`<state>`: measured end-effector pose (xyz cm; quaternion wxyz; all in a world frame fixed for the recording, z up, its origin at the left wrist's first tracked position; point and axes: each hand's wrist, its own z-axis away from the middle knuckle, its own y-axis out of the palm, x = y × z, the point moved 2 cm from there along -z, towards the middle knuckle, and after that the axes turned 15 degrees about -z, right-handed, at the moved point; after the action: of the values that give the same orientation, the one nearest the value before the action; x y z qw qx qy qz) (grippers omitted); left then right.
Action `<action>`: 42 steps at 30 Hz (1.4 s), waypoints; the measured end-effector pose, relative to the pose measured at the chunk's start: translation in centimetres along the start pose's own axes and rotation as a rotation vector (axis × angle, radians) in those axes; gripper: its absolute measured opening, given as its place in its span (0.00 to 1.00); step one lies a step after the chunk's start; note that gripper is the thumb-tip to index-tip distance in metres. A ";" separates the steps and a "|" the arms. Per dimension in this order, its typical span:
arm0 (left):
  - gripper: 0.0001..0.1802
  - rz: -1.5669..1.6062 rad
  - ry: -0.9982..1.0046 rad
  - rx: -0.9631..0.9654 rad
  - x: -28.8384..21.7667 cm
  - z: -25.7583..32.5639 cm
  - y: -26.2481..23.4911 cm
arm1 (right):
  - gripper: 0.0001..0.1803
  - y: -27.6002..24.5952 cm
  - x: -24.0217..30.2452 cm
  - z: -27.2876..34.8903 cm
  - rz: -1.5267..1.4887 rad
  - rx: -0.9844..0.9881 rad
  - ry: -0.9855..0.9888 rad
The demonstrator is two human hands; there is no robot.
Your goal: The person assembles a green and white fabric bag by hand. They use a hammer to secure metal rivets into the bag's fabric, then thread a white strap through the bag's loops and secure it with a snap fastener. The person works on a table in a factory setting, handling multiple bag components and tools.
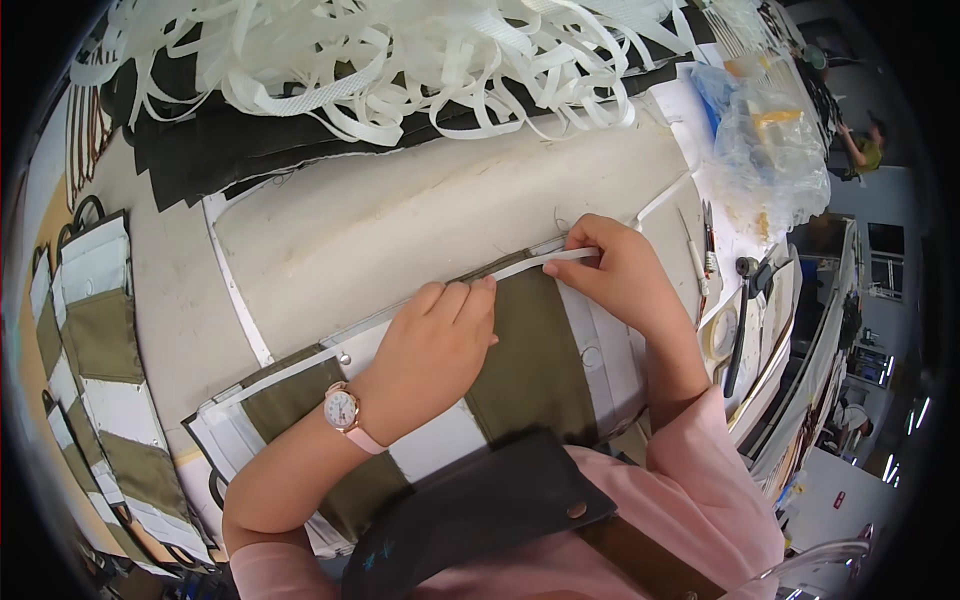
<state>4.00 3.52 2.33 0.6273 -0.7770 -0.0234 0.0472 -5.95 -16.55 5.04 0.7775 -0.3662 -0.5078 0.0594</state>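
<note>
An olive and white striped fabric panel (530, 355) lies aslant before me, its near part hidden by my left arm and a dark cloth at my waist. A narrow white strip (528, 264) runs along the panel's far edge. My right hand (628, 278) pinches this strip between thumb and fingers near the panel's right end. Closer to the middle, my left hand (440, 335) is closed, fingers together and bent over the same edge, pressing the strip there. A metal snap (345, 358) shows on the panel left of that hand.
Tangled white webbing strips (350, 70) lie on black fabric (190, 160) at the back. Striped bags (100, 330) with dark handles are at the left. Crumpled clear plastic (770, 150), a tape roll (718, 330) and a thin pointed tool (709, 240) are on the right.
</note>
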 end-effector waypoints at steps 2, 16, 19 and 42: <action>0.28 0.033 0.002 -0.055 -0.2 -0.2 0.6 | 0.12 -0.9 -0.3 -0.1 -0.132 0.041 0.088; 0.26 0.168 -0.084 -0.106 0.6 -0.7 1.3 | 0.11 -0.3 -1.2 -0.5 0.001 0.032 0.051; 0.26 0.144 -0.086 -0.085 0.6 -1.6 1.0 | 0.12 -0.2 -1.3 -0.6 0.020 0.024 -0.002; 0.26 0.139 -0.047 -0.195 -0.2 -3.3 2.3 | 0.06 -0.4 -1.8 0.1 0.154 -0.157 -0.062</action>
<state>4.08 -0.19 0.75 0.5432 -0.8328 0.0111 0.1063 -6.95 -17.63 4.00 0.7234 -0.4618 -0.5052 0.0903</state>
